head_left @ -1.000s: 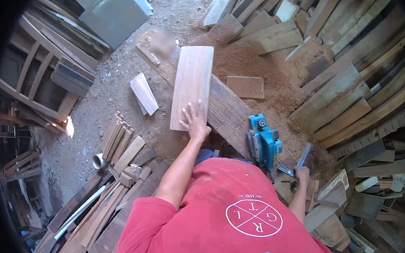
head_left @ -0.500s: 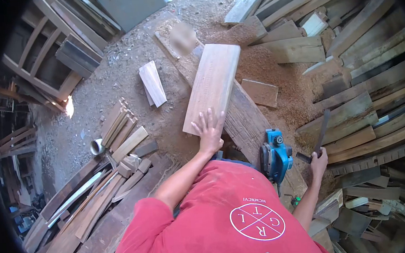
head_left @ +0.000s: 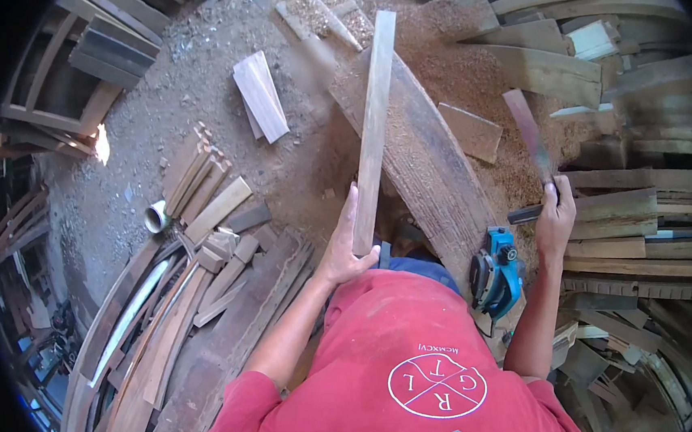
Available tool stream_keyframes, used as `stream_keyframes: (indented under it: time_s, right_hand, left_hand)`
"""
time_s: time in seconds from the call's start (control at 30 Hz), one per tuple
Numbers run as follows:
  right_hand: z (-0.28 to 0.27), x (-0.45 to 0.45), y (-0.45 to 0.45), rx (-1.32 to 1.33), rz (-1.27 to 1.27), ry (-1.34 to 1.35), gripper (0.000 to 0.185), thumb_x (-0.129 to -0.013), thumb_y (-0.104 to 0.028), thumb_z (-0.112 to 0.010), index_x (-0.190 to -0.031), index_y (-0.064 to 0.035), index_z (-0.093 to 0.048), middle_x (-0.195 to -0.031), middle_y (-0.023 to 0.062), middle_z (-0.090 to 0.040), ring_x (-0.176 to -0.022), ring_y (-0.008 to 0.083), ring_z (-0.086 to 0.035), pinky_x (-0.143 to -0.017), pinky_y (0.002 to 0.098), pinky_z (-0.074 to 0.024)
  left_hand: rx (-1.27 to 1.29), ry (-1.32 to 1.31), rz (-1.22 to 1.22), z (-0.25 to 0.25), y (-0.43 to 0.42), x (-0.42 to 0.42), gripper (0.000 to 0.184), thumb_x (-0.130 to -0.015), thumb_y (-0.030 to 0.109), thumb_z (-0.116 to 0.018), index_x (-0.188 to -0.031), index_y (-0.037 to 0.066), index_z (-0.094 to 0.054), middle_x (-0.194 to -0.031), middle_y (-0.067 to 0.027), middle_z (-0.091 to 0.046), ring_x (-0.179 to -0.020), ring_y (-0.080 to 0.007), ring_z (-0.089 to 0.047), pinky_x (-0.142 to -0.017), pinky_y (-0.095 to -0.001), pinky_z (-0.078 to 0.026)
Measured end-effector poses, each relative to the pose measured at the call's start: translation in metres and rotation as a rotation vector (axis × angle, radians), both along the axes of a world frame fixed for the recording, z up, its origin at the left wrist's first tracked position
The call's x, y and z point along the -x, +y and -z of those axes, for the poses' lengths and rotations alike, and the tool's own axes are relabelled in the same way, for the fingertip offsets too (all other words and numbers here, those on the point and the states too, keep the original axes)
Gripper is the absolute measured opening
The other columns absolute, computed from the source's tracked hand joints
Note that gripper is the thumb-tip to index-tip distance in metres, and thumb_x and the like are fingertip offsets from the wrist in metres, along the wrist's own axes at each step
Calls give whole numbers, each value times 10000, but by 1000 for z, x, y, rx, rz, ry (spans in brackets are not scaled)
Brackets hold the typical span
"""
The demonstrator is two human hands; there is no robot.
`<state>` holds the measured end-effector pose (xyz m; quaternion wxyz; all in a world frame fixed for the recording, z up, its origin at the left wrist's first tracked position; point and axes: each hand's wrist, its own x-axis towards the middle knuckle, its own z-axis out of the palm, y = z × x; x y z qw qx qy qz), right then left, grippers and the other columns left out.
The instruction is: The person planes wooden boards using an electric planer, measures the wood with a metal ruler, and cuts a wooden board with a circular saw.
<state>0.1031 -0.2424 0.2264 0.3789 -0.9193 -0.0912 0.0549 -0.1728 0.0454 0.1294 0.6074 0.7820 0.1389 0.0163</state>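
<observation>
Dusty workshop floor [head_left: 198, 89] full of dirt and grit, with piles of brown boards [head_left: 610, 215] over on the right and reddish-brown sawdust [head_left: 449, 78] heaped beside a long, grooved brown wooden tabletop [head_left: 441, 184]. Left hand [head_left: 342, 249] has its grip clamped on the near end of a long, pale wooden board [head_left: 376, 116], tipped so a narrow face looks up at the camera and slanting over the tabletop's left edge; can't tell if they touch. Right hand [head_left: 554, 212] has its grip closed around a dark-armed L-shaped try square [head_left: 527, 214], blade kinda blurry. Teal and black power planer [head_left: 499, 277] sits on the tabletop's near end, closer to that hand. Two overlapping pale wooden pieces [head_left: 259, 97] lie on the floor, off to the left.
</observation>
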Motion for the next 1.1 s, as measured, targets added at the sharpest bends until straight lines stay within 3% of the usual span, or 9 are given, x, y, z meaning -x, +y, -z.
stream_keyframes:
  time_s: [0.13,0.23,0.3,0.4,0.5,0.67,0.73,0.8,1.1]
  right_hand:
    - [-6,-12,58,12,-97,7,162,-1056,-97,-556,-949,17,-600,-761,58,-449,-723,144,-425,-656,333,-394]
    - [-4,-25,80,69,-148,-20,167,-1010,-127,-621,-932,20,-637,-764,129,-560,-704,220,-535,-674,371,-436]
    - [-3,-35,91,124,-196,-58,191,-980,-163,-664,-910,15,-657,-785,168,-627,-730,311,-622,-708,411,-471]
    - [-9,-50,113,169,-203,-63,213,-976,-182,-689,-877,4,-667,-761,150,-629,-724,312,-621,-732,421,-466]
    - [-6,-79,130,246,-254,-152,247,-963,-216,-722,-837,-9,-675,-738,132,-633,-710,315,-617,-757,424,-456]
    - [3,-135,168,306,-338,-220,306,-945,-281,-751,-798,-20,-686,-719,121,-637,-696,316,-624,-785,417,-454]
    - [10,-153,180,320,-389,-219,329,-942,-313,-752,-802,-22,-693,-713,118,-632,-693,314,-621,-816,414,-456]
    - [18,-168,189,324,-400,-195,342,-940,-339,-753,-814,-25,-704,-721,116,-638,-697,309,-623,-844,408,-458]
    - [37,-191,207,404,-500,-122,396,-944,-417,-747,-851,-33,-739,-738,97,-660,-712,294,-609,-919,404,-466]
  left_hand:
    - [21,7,32,-9,7,-3,1201,-825,241,-794,-1710,56,-4,-1771,-243,-56,-1646,-387,-83,-1325,-475,-152]
    - [19,25,41,-12,16,-7,1225,-841,301,-823,-1702,28,6,-1751,-258,-122,-1628,-394,-159,-1317,-481,-162]
    - [106,95,-31,-13,26,-19,1188,-844,317,-830,-1698,26,-57,-1698,-239,-243,-1593,-375,-252,-1305,-504,-203]
    - [136,109,-161,-17,49,-62,1136,-848,309,-829,-1687,22,-118,-1629,-222,-328,-1555,-353,-318,-1288,-524,-247]
    - [-30,-26,-254,-6,77,-143,1065,-866,304,-832,-1661,17,-184,-1566,-233,-378,-1519,-363,-358,-1262,-521,-309]
    - [-114,-96,-273,-5,100,-252,960,-859,251,-832,-1604,-9,-285,-1515,-249,-404,-1454,-404,-399,-1242,-515,-302]
    - [-108,-75,-271,4,101,-263,927,-859,216,-824,-1593,-5,-303,-1494,-246,-417,-1434,-412,-412,-1233,-517,-313]
    - [-126,-65,-289,6,101,-263,889,-862,125,-823,-1584,17,-315,-1492,-211,-407,-1409,-330,-465,-1196,-477,-401]
    - [-84,-87,-269,11,105,-263,888,-862,88,-808,-1602,19,-323,-1461,-179,-409,-1381,-317,-472,-1194,-467,-392]
